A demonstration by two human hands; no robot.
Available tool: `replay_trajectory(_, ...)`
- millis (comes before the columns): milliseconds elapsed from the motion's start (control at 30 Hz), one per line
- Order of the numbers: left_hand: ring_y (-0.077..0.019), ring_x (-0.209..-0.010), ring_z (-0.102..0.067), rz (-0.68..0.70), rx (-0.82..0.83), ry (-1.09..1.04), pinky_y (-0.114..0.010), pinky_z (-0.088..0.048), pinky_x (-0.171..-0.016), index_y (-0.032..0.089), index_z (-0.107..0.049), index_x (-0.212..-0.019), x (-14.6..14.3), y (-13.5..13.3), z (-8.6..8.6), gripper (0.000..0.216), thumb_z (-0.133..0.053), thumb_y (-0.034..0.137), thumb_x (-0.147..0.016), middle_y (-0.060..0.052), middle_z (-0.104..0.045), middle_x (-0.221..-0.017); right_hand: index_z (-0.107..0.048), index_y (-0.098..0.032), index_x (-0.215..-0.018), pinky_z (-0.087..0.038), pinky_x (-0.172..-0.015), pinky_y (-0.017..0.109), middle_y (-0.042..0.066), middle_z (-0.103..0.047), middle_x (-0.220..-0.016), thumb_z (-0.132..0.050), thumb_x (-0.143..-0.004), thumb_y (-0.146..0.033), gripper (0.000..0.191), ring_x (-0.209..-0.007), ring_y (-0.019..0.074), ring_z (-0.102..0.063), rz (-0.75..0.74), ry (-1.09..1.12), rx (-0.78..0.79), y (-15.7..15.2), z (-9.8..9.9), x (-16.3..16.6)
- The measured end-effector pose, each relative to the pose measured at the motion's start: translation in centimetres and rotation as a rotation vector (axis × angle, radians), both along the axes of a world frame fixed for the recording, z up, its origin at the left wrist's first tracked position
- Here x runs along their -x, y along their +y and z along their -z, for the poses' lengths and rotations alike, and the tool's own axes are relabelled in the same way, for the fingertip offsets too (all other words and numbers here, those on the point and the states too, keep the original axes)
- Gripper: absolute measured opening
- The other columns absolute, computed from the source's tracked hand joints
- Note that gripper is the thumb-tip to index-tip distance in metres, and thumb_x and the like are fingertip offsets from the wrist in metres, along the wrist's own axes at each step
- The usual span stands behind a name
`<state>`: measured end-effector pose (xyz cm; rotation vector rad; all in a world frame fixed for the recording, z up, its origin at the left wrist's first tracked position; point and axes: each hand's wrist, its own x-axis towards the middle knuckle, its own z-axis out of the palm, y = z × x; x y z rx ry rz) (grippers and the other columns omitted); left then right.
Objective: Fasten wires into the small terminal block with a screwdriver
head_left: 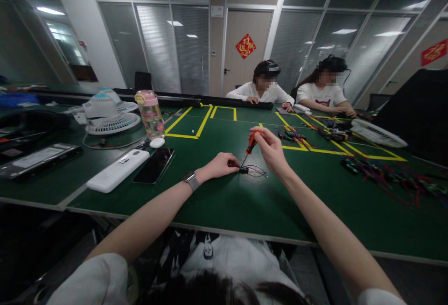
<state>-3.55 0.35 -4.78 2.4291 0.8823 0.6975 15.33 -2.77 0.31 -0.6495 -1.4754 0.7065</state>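
Observation:
In the head view a small dark circuit board lies on the green table, with thin red and blue wires trailing off to its right. My left hand rests at the board's left side, fingers closed on its edge. Above and to the right, my right hand grips the handle of an orange-and-black screwdriver. Its shaft slants down to the left, and the tip meets the board or comes very near it; contact is too small to confirm.
Left of my hands are a black phone, a white power bank, a pink-lidded bottle and white fans. Tangled wired boards lie at right. Yellow tape marks the table. Two people sit across from me.

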Motion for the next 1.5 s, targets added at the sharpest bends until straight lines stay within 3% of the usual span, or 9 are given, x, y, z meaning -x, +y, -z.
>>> replay_trajectory(133,-0.0154,-0.079,-0.063,0.012,-0.003,0.008,-0.023,-0.047,-0.073,0.015,-0.075,-0.091,0.1,-0.1,-0.1,0.013,-0.07,0.023,-0.083,-0.005,-0.069,-0.089,-0.064,-0.027,-0.111,-0.053,-0.078,0.032,0.002,-0.068,-0.092,-0.059,-0.088,-0.046,0.03,-0.086,0.017,-0.065,-0.05,0.029,0.025,0.2,0.1,0.0)
replay_trajectory(300,-0.0154,-0.079,-0.061,0.008,-0.023,0.012,-0.024,-0.046,-0.072,0.015,-0.074,-0.092,0.2,-0.1,-0.2,0.013,-0.069,0.024,-0.082,-0.005,-0.068,-0.09,-0.063,-0.026,-0.097,-0.054,-0.078,0.032,0.002,-0.067,-0.089,-0.061,-0.086,-0.049,0.026,-0.088,0.0182,-0.066,-0.051,0.127,0.068,0.4,0.2,0.1)
replay_trajectory(433,-0.0151,-0.078,-0.06,0.012,-0.04,0.0,-0.024,-0.045,-0.07,0.015,-0.073,-0.092,0.2,0.0,0.0,0.015,-0.069,0.026,-0.082,-0.005,-0.067,-0.088,-0.065,-0.027,-0.091,-0.054,-0.075,0.032,-0.001,-0.063,-0.078,-0.068,-0.08,-0.047,0.023,-0.076,0.016,-0.062,-0.016,0.172,0.078,0.6,0.4,-0.3)
replay_trajectory(533,-0.0147,-0.076,-0.059,0.0,-0.05,0.004,-0.024,-0.044,-0.069,0.015,-0.073,-0.091,0.1,0.0,0.1,0.016,-0.07,0.028,-0.082,-0.004,-0.065,-0.085,-0.065,-0.027,-0.09,-0.054,-0.075,0.033,-0.002,-0.062,-0.075,-0.071,-0.078,-0.047,0.025,-0.072,0.0153,-0.061,-0.002,0.166,0.092,1.0,0.5,-0.7)
replay_trajectory(800,-0.0148,-0.076,-0.058,-0.019,-0.041,-0.004,-0.024,-0.044,-0.069,0.017,-0.073,-0.091,0.0,-0.2,0.2,0.016,-0.071,0.029,-0.081,-0.003,-0.064,-0.084,-0.065,-0.027,-0.106,-0.054,-0.08,0.033,0.002,-0.07,-0.091,-0.063,-0.085,-0.049,0.031,-0.085,0.0166,-0.068,0.0,0.094,0.078,1.6,0.7,-1.7)
replay_trajectory(1100,-0.0154,-0.079,-0.06,-0.024,-0.01,-0.047,-0.025,-0.044,-0.071,0.017,-0.074,-0.089,0.0,0.0,0.7,0.014,-0.073,0.029,-0.081,-0.002,-0.066,-0.086,-0.07,-0.026,-0.094,-0.052,-0.079,0.032,-0.001,-0.068,-0.082,-0.071,-0.078,-0.044,0.024,-0.078,0.0147,-0.065,0.058,0.164,0.074,1.9,0.9,-2.0)
replay_trajectory(1333,-0.015,-0.078,-0.06,-0.03,-0.013,-0.061,-0.024,-0.043,-0.07,0.017,-0.074,-0.088,0.0,0.3,1.0,0.014,-0.074,0.029,-0.08,-0.002,-0.066,-0.085,-0.066,-0.028,-0.108,-0.053,-0.086,0.035,0.002,-0.071,-0.093,-0.07,-0.08,-0.044,0.032,-0.09,0.0172,-0.069,-0.12,0.187,0.132,1.6,0.4,-1.7)
replay_trajectory(1500,-0.0151,-0.077,-0.059,-0.013,-0.008,-0.079,-0.024,-0.043,-0.069,0.017,-0.074,-0.088,0.0,0.5,1.2,0.015,-0.073,0.029,-0.08,-0.002,-0.065,-0.085,-0.066,-0.027,-0.099,-0.05,-0.093,0.036,0.002,-0.071,-0.096,-0.064,-0.085,-0.047,0.024,-0.098,0.0183,-0.068,-0.086,0.126,0.068,1.9,0.7,-1.9)
